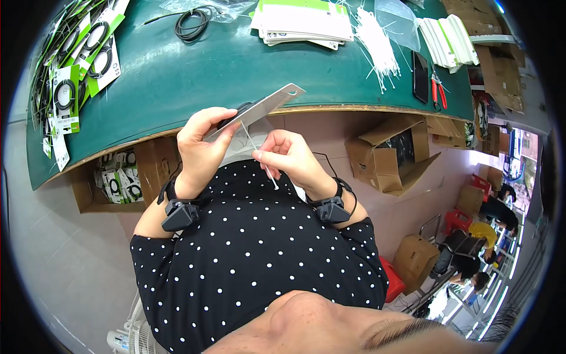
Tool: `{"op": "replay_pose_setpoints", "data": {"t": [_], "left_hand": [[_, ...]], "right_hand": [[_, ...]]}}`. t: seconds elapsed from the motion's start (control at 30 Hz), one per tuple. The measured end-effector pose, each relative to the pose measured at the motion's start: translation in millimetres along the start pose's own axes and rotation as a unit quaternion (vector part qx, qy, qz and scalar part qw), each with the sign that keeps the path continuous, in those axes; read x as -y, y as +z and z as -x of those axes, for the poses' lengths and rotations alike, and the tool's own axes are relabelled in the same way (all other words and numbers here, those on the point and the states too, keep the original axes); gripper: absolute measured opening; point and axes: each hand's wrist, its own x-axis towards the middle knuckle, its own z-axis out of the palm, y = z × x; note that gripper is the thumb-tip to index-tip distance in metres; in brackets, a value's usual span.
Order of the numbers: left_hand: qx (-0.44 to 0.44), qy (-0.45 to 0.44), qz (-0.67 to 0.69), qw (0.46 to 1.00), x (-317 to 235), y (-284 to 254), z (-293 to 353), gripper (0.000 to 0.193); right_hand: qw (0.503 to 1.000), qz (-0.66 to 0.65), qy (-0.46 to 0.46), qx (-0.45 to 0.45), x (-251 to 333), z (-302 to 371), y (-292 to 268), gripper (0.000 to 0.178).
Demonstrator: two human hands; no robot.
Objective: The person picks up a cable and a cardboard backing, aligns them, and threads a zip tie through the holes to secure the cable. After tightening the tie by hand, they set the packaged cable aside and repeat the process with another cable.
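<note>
Just off the near edge of the green table, my left hand (203, 147) pinches a backing card (274, 104) between thumb and fingers. The card is tilted, with a hang hole at its far end. A dark coiled cable (242, 108) shows at the card's far side, mostly hidden by it. From the card's near face runs a thin white cable tie (250, 140), and my right hand (289, 158) grips it between thumb and fingertips. The tie's end hangs below that hand. Whether the tie goes round the cable is hidden.
Packaged cables (65, 94) are heaped at the table's left. Along its far side lie a black cable coil (193, 25), backing cards (303, 23) and loose cable ties (377, 50). A phone (420, 76) and red-handled cutters (436, 94) lie right. An open carton (386, 168) stands below.
</note>
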Motion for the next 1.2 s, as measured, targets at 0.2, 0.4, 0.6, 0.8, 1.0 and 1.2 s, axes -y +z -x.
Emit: {"op": "replay_pose_setpoints", "data": {"t": [0.2,0.4,0.6,0.8,1.0,1.2], "left_hand": [[0.01,0.024,-0.045,0.999,-3.8,1.1,0.8,0.022],[0.038,-0.049,0.048,0.997,-2.4,3.6,5.2,0.022],[0.2,-0.317,0.148,0.915,1.8,-9.8,-11.1,0.029],[0.31,-0.419,0.148,0.841,16.7,-9.1,-23.9,0.028],[0.328,-0.435,0.16,0.823,28.6,-1.7,-23.4,0.027],[0.33,-0.436,0.147,0.824,25.6,-0.3,-23.8,0.024]], "right_hand": [[1.0,-0.005,-0.013,-0.004,-0.7,0.7,0.5,0.018],[0.992,0.052,-0.101,-0.062,3.0,-2.0,9.9,0.012],[0.972,0.158,-0.173,0.01,5.6,-3.4,-0.1,0.018],[0.974,0.168,-0.14,0.057,5.1,-9.5,-8.5,0.017],[0.879,0.374,-0.285,0.072,-4.2,-17.6,-17.3,0.02],[0.839,0.438,-0.304,0.104,-0.2,-19.3,-17.7,0.017]]}}
